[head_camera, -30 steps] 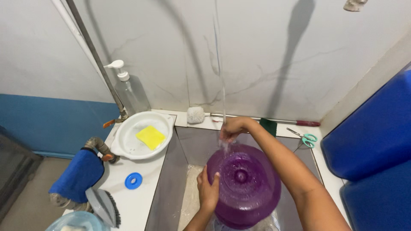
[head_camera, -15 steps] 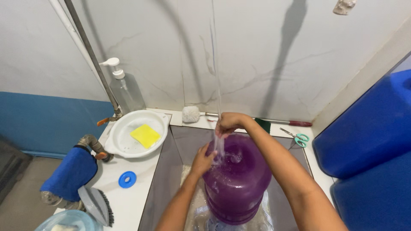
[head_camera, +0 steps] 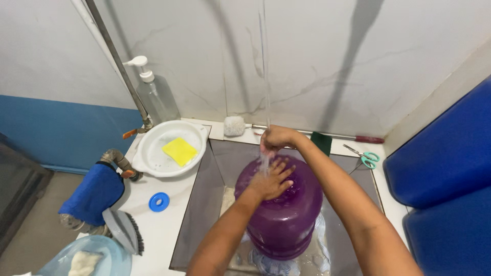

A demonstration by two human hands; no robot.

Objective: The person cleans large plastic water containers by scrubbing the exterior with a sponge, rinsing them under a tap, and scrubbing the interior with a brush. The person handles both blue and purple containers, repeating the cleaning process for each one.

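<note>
A large purple water jug (head_camera: 282,214) stands bottom-up in a grey sink basin (head_camera: 202,204). My left hand (head_camera: 271,180) lies flat on the jug's top with fingers spread. My right hand (head_camera: 276,138) is curled just above and behind the jug, in a thin stream of water (head_camera: 265,102) that runs down from above and spills onto the jug. Whether the right hand holds anything I cannot tell.
On the white counter at left sit a white bowl (head_camera: 153,158) with a yellow sponge (head_camera: 179,151), a clear pump bottle (head_camera: 156,97), a blue ring cap (head_camera: 159,202), a brush (head_camera: 125,230) and a blue cloth (head_camera: 92,194). Green-handled scissors (head_camera: 364,156) lie at right beside big blue containers (head_camera: 445,168).
My left hand has slid from the jug's left side up onto its top. The jug has tipped more upright. My right hand stays in the water stream.
</note>
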